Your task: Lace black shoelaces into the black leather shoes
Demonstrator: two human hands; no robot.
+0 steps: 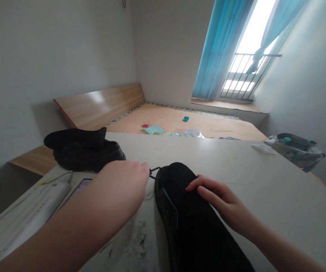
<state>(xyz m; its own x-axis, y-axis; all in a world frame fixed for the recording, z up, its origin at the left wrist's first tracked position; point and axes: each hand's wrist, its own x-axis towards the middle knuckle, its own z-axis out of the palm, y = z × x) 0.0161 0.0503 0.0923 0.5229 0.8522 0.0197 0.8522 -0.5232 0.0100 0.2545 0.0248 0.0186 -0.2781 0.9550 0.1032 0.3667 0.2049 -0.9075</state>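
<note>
A black shoe [185, 219] lies on the white table [250, 177] right in front of me, its toe pointing away. My left hand [126, 181] is closed in a pinch on the thin black lace [154, 173] looping out beside the shoe's far end. My right hand [219, 200] rests on top of the shoe, fingers curved and pressed against its black upper, holding it down. A second black shoe [86, 147] lies at the table's far left, apart from both hands.
A white power strip [38, 206] and a phone or tablet edge [79, 187] lie at the left of the table. A bare wooden bed board [197, 122] beyond holds small coloured items. A grey bag [296, 149] sits at the right. Blue curtains frame a window.
</note>
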